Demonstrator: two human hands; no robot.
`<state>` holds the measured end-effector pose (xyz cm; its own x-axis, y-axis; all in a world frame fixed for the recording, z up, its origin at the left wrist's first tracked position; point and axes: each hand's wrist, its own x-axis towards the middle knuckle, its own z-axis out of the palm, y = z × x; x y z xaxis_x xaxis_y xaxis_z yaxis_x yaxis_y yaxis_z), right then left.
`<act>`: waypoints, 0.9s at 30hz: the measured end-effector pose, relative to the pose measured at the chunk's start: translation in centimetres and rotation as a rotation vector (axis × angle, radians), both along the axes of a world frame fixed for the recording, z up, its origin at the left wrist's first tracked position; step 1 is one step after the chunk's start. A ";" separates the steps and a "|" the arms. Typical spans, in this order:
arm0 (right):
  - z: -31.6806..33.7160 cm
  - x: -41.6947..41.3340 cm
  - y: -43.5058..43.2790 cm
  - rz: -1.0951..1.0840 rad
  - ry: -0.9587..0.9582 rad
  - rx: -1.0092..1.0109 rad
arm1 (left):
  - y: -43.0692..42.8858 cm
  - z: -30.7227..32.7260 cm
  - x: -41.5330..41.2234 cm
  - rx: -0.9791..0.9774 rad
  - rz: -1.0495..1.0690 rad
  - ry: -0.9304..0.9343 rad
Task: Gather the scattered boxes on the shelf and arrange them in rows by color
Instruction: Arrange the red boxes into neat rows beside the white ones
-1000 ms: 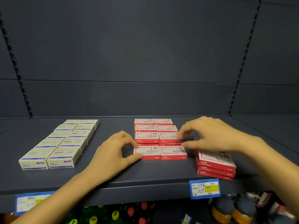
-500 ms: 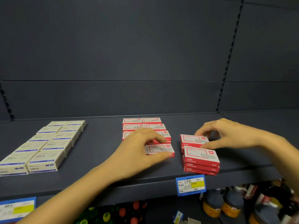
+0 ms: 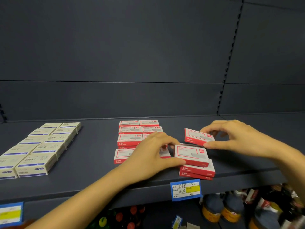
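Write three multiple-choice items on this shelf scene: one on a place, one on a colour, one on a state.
1. Where on the shelf do the cream boxes lie?
A. At its left end
B. At its right end
C. Behind the red rows

2. What colour is the price tag on the shelf's front edge, below the red pile?
A. Blue with a yellow patch
B. All white
C. Green

3. What is the right hand doing?
A. Lying flat on the shelf
B. Pinching a tilted red box
C. Holding a bottle

Key:
1 A, the cream boxes sit in two columns at the far left.
2 A, the tag's frame is blue and one field is yellow.
3 B, thumb and fingers hold the box by its edges, while the left hand grips the pile's top box.
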<state>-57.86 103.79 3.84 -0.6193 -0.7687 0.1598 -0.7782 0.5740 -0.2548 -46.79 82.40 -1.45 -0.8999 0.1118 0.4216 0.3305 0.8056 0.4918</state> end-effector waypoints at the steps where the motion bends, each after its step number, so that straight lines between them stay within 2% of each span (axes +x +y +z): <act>1: 0.1 0.0 -0.1 0.000 0.013 -0.014 | -0.6 0.3 0.5 0.025 0.010 0.024; 5: 0.2 0.2 -1.0 0.021 0.036 -0.038 | -4.1 1.6 3.4 0.150 0.158 0.107; 10: -0.1 0.6 -3.7 0.065 0.043 0.022 | -7.8 1.4 5.7 0.136 0.326 0.027; 17: -0.6 0.9 -7.0 0.140 0.104 0.093 | -9.2 -0.6 5.9 0.160 0.391 -0.038; 21: -1.4 1.0 -7.8 0.163 0.132 0.157 | -9.8 -1.4 5.6 0.165 0.429 -0.019; 27: -2.0 1.2 -8.7 0.165 0.119 0.137 | -9.8 -1.9 5.5 0.138 0.414 0.029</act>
